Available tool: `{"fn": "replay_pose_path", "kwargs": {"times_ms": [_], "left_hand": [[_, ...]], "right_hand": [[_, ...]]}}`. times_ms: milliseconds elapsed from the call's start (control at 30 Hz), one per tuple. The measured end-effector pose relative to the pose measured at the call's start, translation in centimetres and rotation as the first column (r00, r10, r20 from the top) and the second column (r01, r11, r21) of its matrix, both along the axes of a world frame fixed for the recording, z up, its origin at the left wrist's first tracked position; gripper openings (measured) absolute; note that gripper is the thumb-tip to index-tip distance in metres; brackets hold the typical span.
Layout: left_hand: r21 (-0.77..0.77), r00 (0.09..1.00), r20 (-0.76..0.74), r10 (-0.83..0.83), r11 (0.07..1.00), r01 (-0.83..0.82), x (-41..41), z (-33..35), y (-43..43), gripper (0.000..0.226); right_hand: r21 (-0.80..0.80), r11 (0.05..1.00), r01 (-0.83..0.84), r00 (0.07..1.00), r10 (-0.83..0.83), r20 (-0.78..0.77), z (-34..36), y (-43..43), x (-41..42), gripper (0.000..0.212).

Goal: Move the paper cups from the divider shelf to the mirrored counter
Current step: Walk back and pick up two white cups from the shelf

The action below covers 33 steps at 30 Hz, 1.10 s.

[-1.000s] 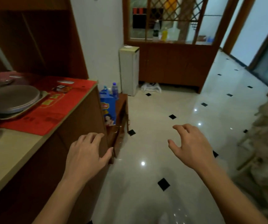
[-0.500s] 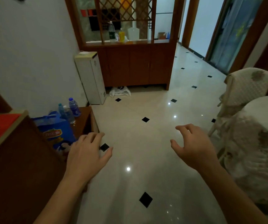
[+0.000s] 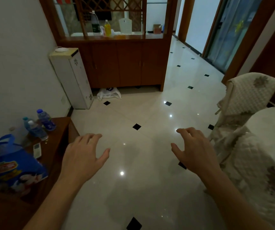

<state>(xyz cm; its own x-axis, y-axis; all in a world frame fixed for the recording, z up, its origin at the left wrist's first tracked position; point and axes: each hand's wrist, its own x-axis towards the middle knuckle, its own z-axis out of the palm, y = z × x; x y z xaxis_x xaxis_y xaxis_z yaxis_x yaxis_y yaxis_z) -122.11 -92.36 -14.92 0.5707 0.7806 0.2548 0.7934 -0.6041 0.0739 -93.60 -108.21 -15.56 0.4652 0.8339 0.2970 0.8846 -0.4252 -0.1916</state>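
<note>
Head view along a glossy tiled floor (image 3: 141,113). The left hand (image 3: 82,160) and right hand (image 3: 194,151) hover palm-down above it, well apart, each grip wide: fingers spread, lightly bent, holding nothing. The divider shelf (image 3: 133,37) stands at the far end beneath a wooden lattice. On it a green-labelled bottle (image 3: 95,22) and a yellow bottle (image 3: 107,28) stand upright, near each other. Small pale items beside them are too blurred to identify as the paper cups. A white cabinet (image 3: 72,77) stands against the wall, left of the divider. At lower left, a blue bag (image 3: 9,165) and water bottles (image 3: 46,120) rest on a low wooden tabletop (image 3: 58,130). A cloth-covered chair (image 3: 248,97) stands at right.
</note>
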Motion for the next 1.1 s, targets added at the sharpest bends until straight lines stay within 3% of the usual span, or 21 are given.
{"fn": "replay_pose_path", "kwargs": {"times_ms": [600,1100], "left_hand": [[0.036,0.992,0.075,-0.104,0.994,0.102,18.2,0.5,30.4,0.057],[0.012,0.991,0.031,-0.132,0.991,0.131,38.1,-1.5,48.7,0.057]], "right_hand": [[0.049,0.995,0.092,0.996,-0.091,-0.015,0.5,27.4,15.7,0.049],[0.018,0.991,0.133,0.991,-0.133,-0.024,-1.9,45.2,35.1,0.052]]}}
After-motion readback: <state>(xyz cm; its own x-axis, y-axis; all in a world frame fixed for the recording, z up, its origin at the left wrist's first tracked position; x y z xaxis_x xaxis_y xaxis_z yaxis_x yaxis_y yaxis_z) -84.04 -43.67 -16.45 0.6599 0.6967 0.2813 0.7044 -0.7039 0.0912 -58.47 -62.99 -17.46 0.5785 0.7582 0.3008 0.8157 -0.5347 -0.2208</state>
